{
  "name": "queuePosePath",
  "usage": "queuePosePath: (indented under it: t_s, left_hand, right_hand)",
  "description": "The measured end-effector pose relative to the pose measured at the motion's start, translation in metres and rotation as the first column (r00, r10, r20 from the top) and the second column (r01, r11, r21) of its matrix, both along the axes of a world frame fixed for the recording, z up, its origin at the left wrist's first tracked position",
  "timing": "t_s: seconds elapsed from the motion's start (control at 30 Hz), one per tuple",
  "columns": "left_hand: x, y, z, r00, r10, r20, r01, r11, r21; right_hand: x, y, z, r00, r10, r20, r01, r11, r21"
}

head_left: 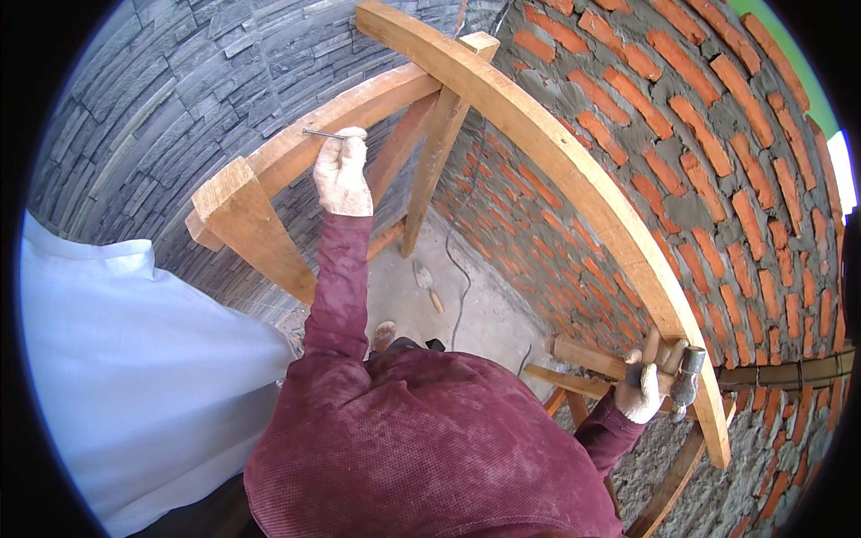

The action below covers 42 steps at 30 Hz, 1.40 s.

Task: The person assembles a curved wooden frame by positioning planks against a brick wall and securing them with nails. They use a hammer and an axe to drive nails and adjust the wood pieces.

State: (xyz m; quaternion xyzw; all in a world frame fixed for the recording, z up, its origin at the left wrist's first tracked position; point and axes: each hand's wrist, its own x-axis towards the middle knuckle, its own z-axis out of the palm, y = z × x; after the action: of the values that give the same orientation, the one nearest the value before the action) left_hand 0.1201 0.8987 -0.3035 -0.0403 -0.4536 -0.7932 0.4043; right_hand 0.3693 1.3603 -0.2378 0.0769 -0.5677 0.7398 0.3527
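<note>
My left hand (342, 170), in a dirty white glove, pinches a long steel nail (321, 134) and holds it sideways against the top of a wooden cross beam (287, 148). At the lower right, my gloved right hand (643, 392) grips a hammer (686, 377) by its wooden handle. The hammer's metal head rests beside a long wooden rail (574, 170) that runs along the brick wall. Both arms wear maroon sleeves.
A red brick wall (717, 152) with wet mortar rises on the right and a grey stacked-stone wall (179, 81) on the left. Wooden posts (435, 152) brace the frame. A trowel (427, 282) and a cable (459, 269) lie on the concrete floor below. Pale cloth (126, 377) fills the lower left.
</note>
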Motion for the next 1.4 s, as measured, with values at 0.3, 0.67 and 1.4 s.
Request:
queuePosePath:
  t_s: [0.3, 0.67, 1.4]
  left_hand:
    - [0.017, 0.018, 0.002, 0.999, -0.053, -0.008, 0.053, 0.998, 0.031]
    - [0.05, 0.023, 0.012, 0.974, -0.01, 0.226, 0.058, 0.977, -0.204]
    - [0.179, -0.143, 0.257, 0.921, -0.324, -0.219, 0.049, 0.652, -0.757]
  right_hand:
    - [0.004, 0.009, -0.002, 0.999, 0.023, 0.025, -0.024, 1.0, 0.017]
    - [0.009, 0.026, -0.002, 0.998, 0.062, 0.017, -0.064, 0.983, 0.171]
    - [0.004, 0.031, -0.008, 0.992, 0.115, -0.052, -0.108, 0.986, 0.13]
